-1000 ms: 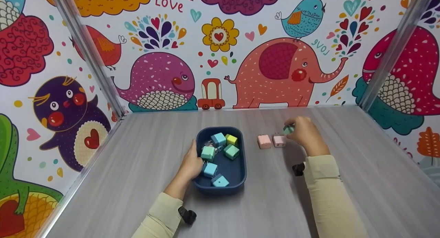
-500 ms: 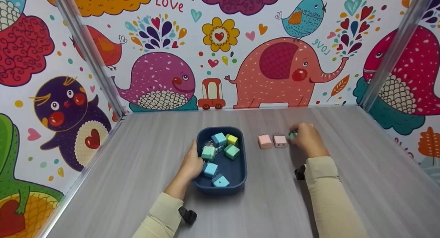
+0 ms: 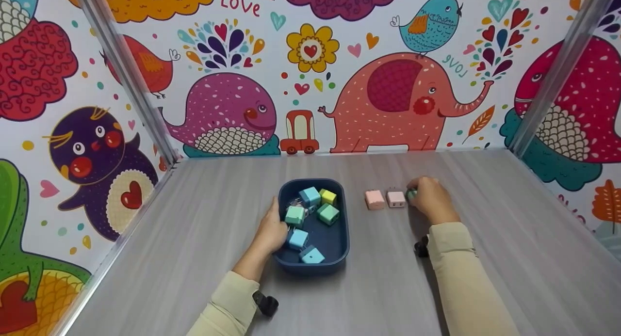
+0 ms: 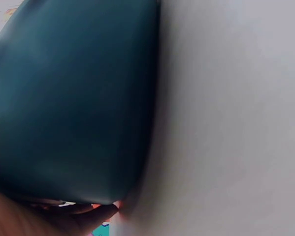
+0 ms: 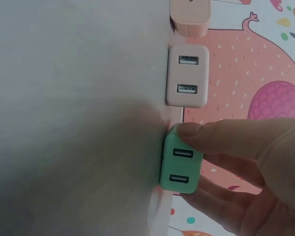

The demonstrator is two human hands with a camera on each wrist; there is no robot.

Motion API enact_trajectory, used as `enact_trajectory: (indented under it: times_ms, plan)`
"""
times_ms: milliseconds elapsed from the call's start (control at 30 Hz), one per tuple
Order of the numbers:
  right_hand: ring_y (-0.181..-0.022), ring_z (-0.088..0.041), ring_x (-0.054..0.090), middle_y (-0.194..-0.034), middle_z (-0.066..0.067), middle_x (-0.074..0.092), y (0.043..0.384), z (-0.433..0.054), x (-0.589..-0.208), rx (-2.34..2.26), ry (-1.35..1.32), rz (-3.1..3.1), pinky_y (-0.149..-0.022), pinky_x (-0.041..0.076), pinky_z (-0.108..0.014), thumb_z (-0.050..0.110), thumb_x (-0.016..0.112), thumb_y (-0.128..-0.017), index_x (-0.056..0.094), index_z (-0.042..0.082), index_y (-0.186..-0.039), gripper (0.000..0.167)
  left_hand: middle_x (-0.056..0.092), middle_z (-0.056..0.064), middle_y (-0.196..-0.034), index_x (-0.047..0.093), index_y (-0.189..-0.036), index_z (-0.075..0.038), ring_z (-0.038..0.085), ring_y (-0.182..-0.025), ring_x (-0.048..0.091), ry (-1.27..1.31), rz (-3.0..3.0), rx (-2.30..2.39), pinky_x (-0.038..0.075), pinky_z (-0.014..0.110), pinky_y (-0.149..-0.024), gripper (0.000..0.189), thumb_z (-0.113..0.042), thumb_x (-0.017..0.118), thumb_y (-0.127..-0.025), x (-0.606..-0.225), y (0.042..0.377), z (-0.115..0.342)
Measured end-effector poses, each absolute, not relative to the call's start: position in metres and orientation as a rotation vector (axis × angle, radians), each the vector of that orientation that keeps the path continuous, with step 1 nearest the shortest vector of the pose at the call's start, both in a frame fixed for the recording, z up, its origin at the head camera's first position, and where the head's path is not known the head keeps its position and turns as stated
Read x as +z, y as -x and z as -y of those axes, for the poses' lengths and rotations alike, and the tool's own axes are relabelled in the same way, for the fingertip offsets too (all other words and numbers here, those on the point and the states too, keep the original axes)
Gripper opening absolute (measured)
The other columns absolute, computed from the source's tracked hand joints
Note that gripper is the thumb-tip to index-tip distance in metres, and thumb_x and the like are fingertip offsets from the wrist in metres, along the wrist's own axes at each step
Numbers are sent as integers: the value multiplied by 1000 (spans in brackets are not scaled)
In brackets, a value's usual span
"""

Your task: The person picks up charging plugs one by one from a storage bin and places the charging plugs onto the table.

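A dark blue plastic bin [image 3: 330,248] stands on the table, holding several small cube-shaped chargers in blue, green and yellow. My left hand [image 3: 269,232] holds the bin's left wall; in the left wrist view its fingers lie along the outside. To the right of the bin, my right hand [image 3: 433,199] pinches a green USB charger [image 5: 181,164] between thumb and fingers, low at the tabletop. Two USB ports show on the green charger. Beside it stand a pale pink charger [image 5: 188,74] with two ports and a peach-pink charger [image 3: 374,200], roughly in a row.
In the bin lie a yellow charger [image 3: 328,197], a green charger [image 3: 328,214] and a light blue charger [image 3: 312,255], among others. The grey wood-grain table [image 3: 204,219] ends at a wall with cartoon animals [image 3: 388,108]. Metal posts [image 3: 548,74] stand at the corners.
My right hand has lowered the green charger toward the tabletop and a little to the right, into line with the two pink ones. My left hand and the bin have stayed in place.
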State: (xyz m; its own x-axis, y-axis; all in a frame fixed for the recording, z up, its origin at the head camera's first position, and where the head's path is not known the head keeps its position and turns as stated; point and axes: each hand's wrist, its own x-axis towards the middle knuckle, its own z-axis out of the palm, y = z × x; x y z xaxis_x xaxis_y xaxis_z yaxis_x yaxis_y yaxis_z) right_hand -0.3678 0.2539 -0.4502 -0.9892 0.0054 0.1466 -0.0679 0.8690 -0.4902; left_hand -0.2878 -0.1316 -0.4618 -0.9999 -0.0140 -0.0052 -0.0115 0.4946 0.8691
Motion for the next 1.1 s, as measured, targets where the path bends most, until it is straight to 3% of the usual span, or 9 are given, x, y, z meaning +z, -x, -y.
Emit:
enact_trajectory:
  times_ms: [567,1100]
  plan:
    - [-110,-45,64,-126,-31,69,366,-251,-450,811,7,2907,-102,51,-62,-4,74,-90,74,-9,-123,33,17,29,-174,10,-169,5,44,-161,17,-29,2720,-1586,19,58,-128,78,12,38,-96,-462,289,132]
    - [-110,-45,59,-133,-31,65,365,-250,-444,882,74,2948,-100,53,-59,0,79,-91,71,-7,-131,42,16,32,-172,10,-166,10,46,-160,17,13,2733,-1530,20,59,-127,77,13,38,-94,-461,288,132]
